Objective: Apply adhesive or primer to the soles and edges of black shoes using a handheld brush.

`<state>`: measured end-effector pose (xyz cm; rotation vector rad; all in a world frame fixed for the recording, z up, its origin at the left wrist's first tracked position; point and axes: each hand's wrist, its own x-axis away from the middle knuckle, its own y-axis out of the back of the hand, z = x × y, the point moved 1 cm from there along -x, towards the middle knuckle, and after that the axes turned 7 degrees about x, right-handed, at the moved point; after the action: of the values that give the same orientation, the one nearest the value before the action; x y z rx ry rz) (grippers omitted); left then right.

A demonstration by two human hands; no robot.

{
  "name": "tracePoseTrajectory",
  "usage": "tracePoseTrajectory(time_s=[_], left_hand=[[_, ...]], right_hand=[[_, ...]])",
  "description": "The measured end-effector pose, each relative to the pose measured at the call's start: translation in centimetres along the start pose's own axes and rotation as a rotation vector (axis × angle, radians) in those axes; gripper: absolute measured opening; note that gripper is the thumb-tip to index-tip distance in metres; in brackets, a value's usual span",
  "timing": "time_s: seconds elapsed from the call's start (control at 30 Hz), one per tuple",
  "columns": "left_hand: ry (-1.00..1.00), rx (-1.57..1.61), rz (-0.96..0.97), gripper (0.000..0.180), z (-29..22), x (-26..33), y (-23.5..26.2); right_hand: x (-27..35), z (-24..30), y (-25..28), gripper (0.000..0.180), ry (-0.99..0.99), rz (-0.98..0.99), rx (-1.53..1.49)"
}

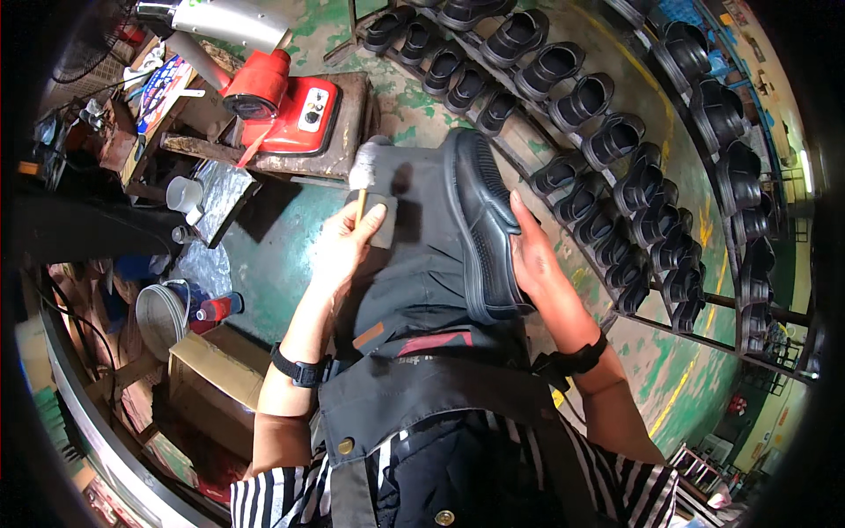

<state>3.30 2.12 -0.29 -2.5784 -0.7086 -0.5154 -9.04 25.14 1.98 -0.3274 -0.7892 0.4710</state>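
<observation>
A black slip-on shoe (476, 198) lies lengthwise over my lap, its ribbed toe pointing away from me and its sole edge facing left. My right hand (535, 251) is closed around its right side near the opening. Between thumb and fingers, my left hand (341, 245) grips a thin wooden-handled brush (363, 172) with a fluffy white head pointing away. The same hand pinches a flat dark grey square pad (384, 231) under the thumb. Both rest over the dark apron (409, 290), left of the shoe and apart from it.
Racks of black shoes (585, 97) stand to the right. Ahead on the left, a red machine (295, 114) with a metal nozzle sits on a worn bench. A white bucket (160, 317), a red-capped bottle (218, 306) and a cardboard box (216, 365) are at my left.
</observation>
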Motion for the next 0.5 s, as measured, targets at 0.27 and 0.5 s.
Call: tracePoseTrajectory(time_s=[0.27, 0.5], left_hand=[[-0.155, 0.068, -0.128, 0.021, -2.0, -1.6, 3.4], [-0.014, -0.163, 0.018, 0.024, 0.1, -0.7, 2.7]], right_hand=[[0.3, 1.9, -0.9, 0.053, 0.706, 0.465, 1.812], [1.0, 0.3, -0.6, 0.059, 0.919, 0.499, 1.710]])
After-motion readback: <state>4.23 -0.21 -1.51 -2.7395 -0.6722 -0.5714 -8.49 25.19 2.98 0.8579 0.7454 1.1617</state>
